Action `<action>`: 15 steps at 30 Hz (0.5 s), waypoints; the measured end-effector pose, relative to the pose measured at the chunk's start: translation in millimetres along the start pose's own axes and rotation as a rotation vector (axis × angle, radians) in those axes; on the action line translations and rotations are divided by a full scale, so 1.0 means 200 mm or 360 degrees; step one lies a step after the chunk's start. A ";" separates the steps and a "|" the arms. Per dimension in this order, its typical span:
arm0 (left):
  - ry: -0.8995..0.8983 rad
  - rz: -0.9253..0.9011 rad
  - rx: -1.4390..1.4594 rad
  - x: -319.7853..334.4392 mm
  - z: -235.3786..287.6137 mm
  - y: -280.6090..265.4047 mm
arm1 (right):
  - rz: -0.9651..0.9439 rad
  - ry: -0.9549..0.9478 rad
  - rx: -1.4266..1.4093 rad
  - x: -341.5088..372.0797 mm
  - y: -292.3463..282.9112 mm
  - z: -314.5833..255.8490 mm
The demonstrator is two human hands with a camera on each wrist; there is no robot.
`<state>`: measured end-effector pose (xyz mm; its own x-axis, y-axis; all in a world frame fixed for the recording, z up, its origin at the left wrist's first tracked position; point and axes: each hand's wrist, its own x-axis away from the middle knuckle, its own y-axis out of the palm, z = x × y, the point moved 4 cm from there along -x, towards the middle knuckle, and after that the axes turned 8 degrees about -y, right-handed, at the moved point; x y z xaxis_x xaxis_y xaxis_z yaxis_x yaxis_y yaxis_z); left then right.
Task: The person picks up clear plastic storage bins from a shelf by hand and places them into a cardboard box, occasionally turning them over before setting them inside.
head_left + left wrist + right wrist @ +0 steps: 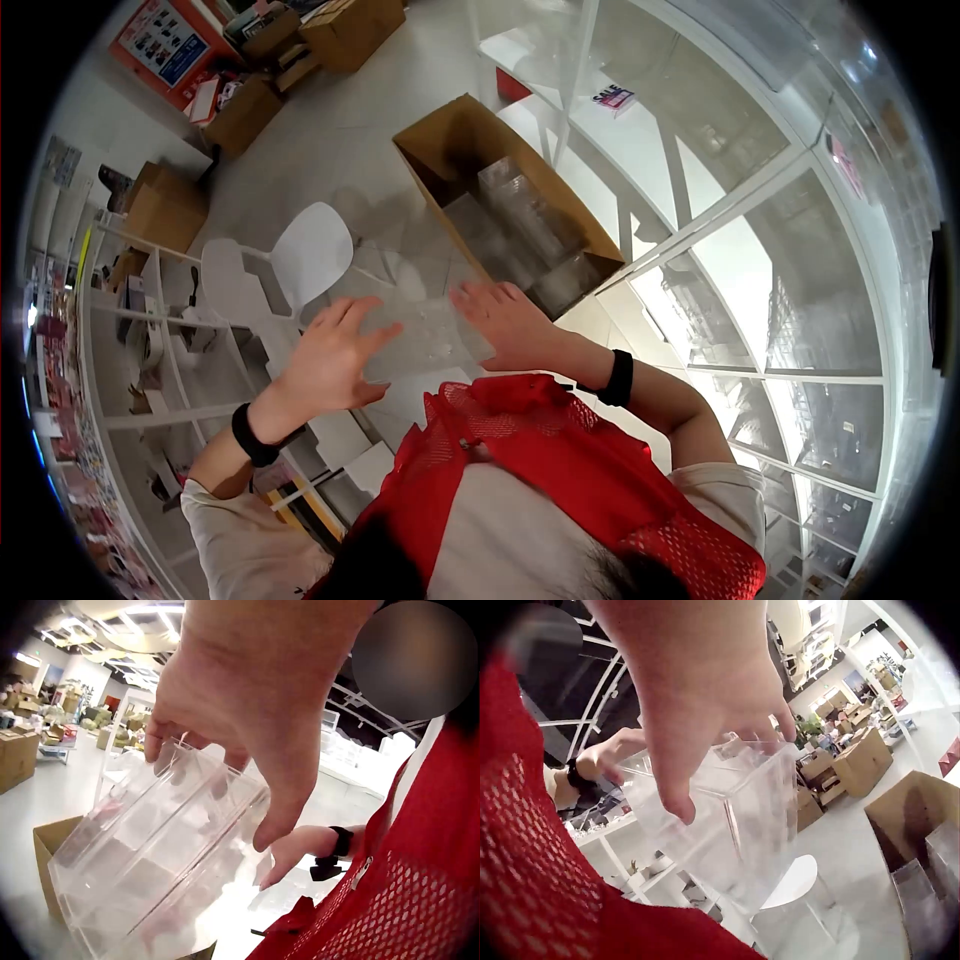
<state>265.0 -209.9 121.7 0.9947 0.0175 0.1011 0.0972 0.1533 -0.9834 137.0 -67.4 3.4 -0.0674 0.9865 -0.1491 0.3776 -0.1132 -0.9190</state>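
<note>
A clear plastic box [150, 847] with flat see-through walls and straight edges is held up in front of the red vest. My left hand [335, 350] grips one side, thumb and fingers spread over its upper edge in the left wrist view. From the opposite side my right hand [515, 325] grips it too, the thumb on the near face and the fingertips over the top rim in the right wrist view. Seen from the head, the box is so transparent that its outline almost vanishes between the hands. Below and beyond the right hand stands an open cardboard box [445, 140] with several clear boxes [530, 215] inside.
A white chair [313, 250] stands on the floor ahead to the left. White shelving with glass panels [820, 280] runs along the right, and a low white shelf unit [160, 415] along the left. More cardboard boxes [350, 35] are farther back.
</note>
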 end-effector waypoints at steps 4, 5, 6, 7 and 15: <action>0.0024 -0.0083 0.0098 -0.26 -0.20 0.04 | 0.0049 0.0053 -0.0065 -0.15 0.05 0.20; 0.0051 -0.0093 0.0105 -0.32 -0.25 0.03 | 0.0150 0.0044 -0.0104 -0.19 0.06 0.25; 0.0070 -0.0100 0.0120 -0.37 -0.29 0.02 | 0.0242 0.0031 -0.0142 -0.24 0.08 0.30; 0.0083 -0.0106 0.0143 -0.42 -0.33 0.02 | 0.0327 0.0016 -0.0182 -0.28 0.08 0.34; 0.0186 -0.0118 0.0021 -0.85 -0.78 0.11 | 0.0491 0.0355 -0.0225 -0.60 0.10 0.74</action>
<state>103.0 -364.4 60.2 0.9819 -0.1095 0.1545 0.1710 0.1627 -0.9717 15.4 -205.2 -50.8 0.2652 0.9119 -0.3132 0.4729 -0.4061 -0.7819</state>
